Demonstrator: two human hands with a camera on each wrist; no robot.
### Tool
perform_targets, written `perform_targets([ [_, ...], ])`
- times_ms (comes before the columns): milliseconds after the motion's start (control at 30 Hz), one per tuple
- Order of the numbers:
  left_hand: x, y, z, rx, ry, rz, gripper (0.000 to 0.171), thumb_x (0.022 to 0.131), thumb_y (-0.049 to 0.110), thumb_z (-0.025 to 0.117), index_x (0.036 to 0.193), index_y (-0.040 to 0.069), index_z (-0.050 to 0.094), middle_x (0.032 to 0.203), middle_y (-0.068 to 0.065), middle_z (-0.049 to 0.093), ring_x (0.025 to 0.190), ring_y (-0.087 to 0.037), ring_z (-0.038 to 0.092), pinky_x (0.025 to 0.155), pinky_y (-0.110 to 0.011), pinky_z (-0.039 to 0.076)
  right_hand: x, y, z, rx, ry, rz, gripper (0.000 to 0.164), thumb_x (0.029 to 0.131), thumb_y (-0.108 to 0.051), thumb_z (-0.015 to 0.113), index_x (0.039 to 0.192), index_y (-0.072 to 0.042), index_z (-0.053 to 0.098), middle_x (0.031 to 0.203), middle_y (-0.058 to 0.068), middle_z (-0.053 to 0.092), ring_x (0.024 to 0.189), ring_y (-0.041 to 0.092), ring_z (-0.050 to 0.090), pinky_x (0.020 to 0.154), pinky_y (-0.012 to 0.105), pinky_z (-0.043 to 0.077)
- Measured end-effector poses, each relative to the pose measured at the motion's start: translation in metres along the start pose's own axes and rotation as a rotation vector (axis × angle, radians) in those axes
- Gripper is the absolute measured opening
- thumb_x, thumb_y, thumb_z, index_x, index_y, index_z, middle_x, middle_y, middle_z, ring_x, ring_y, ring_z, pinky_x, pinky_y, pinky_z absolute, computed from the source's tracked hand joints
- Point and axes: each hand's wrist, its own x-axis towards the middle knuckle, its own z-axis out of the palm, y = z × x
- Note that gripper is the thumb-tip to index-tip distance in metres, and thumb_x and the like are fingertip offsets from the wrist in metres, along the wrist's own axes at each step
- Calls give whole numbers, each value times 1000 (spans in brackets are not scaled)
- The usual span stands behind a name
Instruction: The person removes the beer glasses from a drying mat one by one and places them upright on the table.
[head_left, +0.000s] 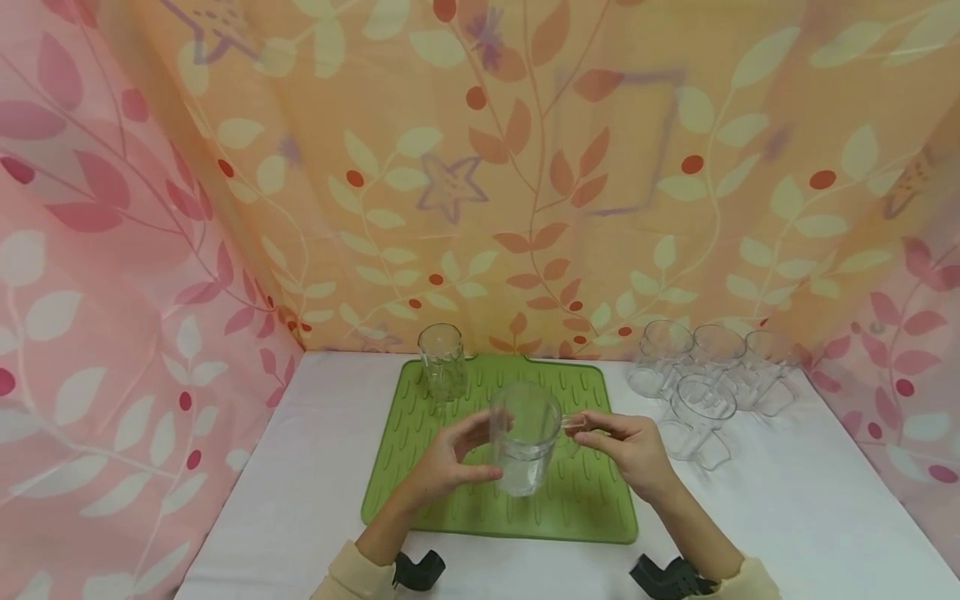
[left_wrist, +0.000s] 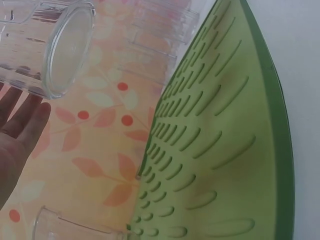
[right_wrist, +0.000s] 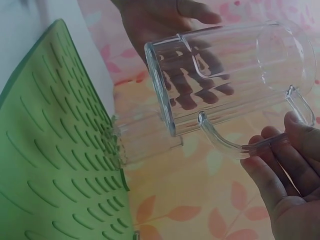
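Clear mug (head_left: 528,446) is held above the green mat (head_left: 487,517), handle (right_wrist: 220,142) pinched at 3 o'clock by the right hand (head_left: 630,446); left hand (head_left: 453,454), fingers extended, is placed at 9 o'clock, contact uncertain. Judged stiff, slippery, possibly breakable; handle grip with body steadied is advised.

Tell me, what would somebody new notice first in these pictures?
Probably the bright green ridged mat lying on the white table, in front of the orange leaf-patterned cloth. Above the mat, the right hand holds a clear cylindrical mug by its handle, with the left hand at its other side. More clear mugs stand clustered right of the mat.
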Motion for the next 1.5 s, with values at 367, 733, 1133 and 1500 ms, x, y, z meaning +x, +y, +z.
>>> perform_targets([
  [367, -7, 3, -1, 64, 17, -156, 70, 85, 11, 75, 146, 8, 41, 145, -16, 49, 133, -21, 50, 113, -38, 42, 2, -4, -4, 4, 28, -54, 27, 88, 12, 60, 114, 20, 61, 106, -4, 75, 94, 9, 73, 75, 24, 61],
  [733, -12, 3, -2, 100, 28, -187, 69, 85, 9, 74, 146, 13, 42, 147, -12, 49, 137, -29, 46, 115, -36, 39, 1, -9, -12, -126, 134, -14, 23, 86, 11, 63, 108, 20, 63, 96, -9, 76, 89, 6, 73, 75, 21, 60],
  [1133, -24, -1, -9, 160, 67, -205, 68, 86, 9, 73, 146, 12, 42, 149, -7, 47, 138, -27, 44, 114, -29, 39, 2, -17, -25, -54, 223, -99, 29, 82, 19, 61, 111, 14, 66, 100, -5, 77, 93, 6, 73, 81, 19, 58],
  [1500, -31, -3, -14, 210, 74, -206, 69, 85, 13, 74, 146, 14, 42, 151, -5, 45, 139, -28, 42, 115, -37, 39, 2, -25, -34, -62, 311, -73, 24, 83, 19, 62, 106, 17, 66, 94, -5, 77, 91, 6, 73, 81, 19, 58],
])
